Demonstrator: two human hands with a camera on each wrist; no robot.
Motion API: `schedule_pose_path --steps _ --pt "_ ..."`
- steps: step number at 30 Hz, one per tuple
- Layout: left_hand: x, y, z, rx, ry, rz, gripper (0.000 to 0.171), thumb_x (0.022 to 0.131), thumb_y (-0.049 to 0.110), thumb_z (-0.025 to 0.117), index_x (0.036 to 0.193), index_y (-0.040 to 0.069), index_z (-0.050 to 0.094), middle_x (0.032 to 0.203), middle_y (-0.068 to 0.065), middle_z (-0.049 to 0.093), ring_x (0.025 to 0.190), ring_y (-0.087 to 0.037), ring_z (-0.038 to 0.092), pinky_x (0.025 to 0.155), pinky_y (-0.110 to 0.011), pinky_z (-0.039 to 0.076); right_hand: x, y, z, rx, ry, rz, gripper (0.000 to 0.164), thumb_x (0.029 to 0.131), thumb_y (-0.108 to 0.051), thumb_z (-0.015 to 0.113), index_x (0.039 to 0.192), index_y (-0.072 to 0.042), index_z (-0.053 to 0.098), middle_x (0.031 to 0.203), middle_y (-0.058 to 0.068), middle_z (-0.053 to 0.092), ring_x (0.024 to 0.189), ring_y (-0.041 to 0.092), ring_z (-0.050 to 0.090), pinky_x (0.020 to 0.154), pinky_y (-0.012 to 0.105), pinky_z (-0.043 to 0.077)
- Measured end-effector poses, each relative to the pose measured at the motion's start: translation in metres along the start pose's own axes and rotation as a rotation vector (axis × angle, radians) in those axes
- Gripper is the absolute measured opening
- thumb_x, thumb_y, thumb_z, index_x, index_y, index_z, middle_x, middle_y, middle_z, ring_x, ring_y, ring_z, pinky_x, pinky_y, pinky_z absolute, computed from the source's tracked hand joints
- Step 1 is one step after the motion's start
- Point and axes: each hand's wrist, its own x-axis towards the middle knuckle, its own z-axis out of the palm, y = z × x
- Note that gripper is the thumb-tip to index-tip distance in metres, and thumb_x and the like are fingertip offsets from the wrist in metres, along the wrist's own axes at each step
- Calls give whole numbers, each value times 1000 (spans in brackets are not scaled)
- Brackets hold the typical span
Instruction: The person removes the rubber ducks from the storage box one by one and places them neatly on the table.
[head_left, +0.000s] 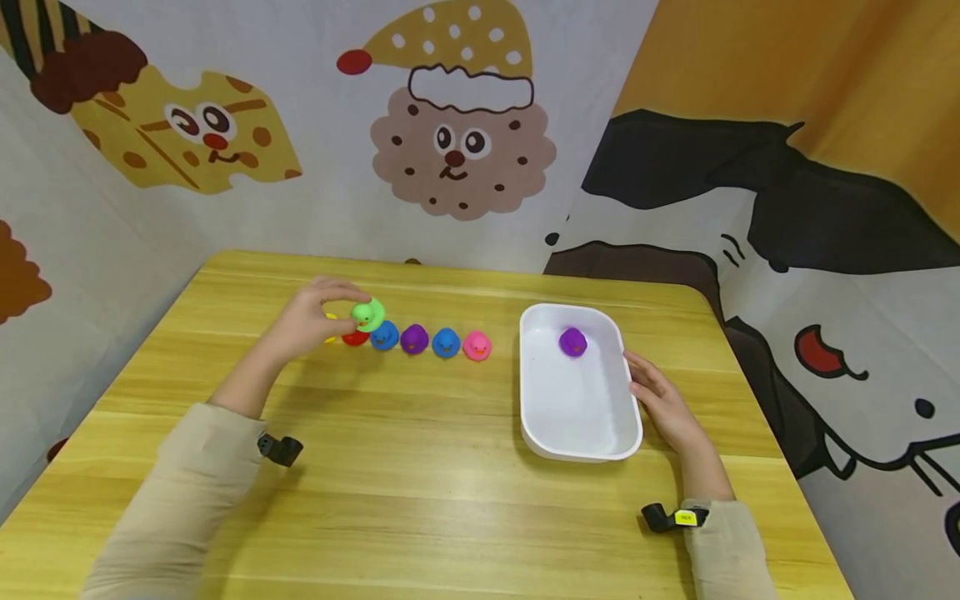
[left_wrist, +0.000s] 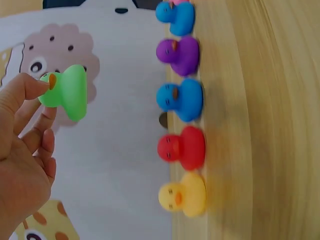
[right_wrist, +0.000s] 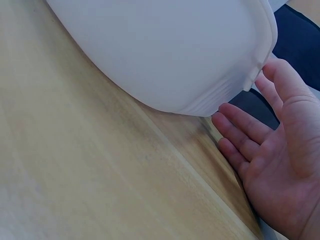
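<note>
My left hand pinches a green rubber duck between thumb and fingertips, raised above the table. In the left wrist view the green duck is clear of the row beside it. That row has a yellow duck, a red duck, a blue duck, a purple duck, another blue duck and a pink duck. To the right stands a white plastic tub with one purple duck inside. My right hand touches the tub's right rim, fingers loosely extended.
Everything stands on a wood-grain table. A cartoon-printed cloth hangs behind the table's back edge and along its sides. Small black devices sit at both wrists, one at the left cuff and one at the right cuff.
</note>
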Motion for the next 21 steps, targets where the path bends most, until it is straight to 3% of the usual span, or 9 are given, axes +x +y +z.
schedule_pose_path --steps 6,14,21 --pt "-8 -12 -16 10 9 -76 31 83 3 71 114 1 68 129 -17 55 126 -36 35 95 -59 34 0 -1 0 -5 10 6 50 101 -13 47 149 -9 32 139 6 44 119 5 47 94 18 39" --pt "-17 -29 -31 13 8 -146 32 85 3 69 117 -1 66 135 -20 48 129 -38 33 97 -62 31 -1 -2 -1 -31 8 28 51 102 -14 47 150 -10 31 146 27 32 119 4 46 95 17 38" --pt "-24 -45 -43 6 13 -200 36 87 4 67 122 -4 62 140 -24 42 131 -43 28 98 -66 27 0 -2 -1 -44 6 28 51 102 -14 46 150 -8 29 146 32 28 119 3 45 94 17 38"
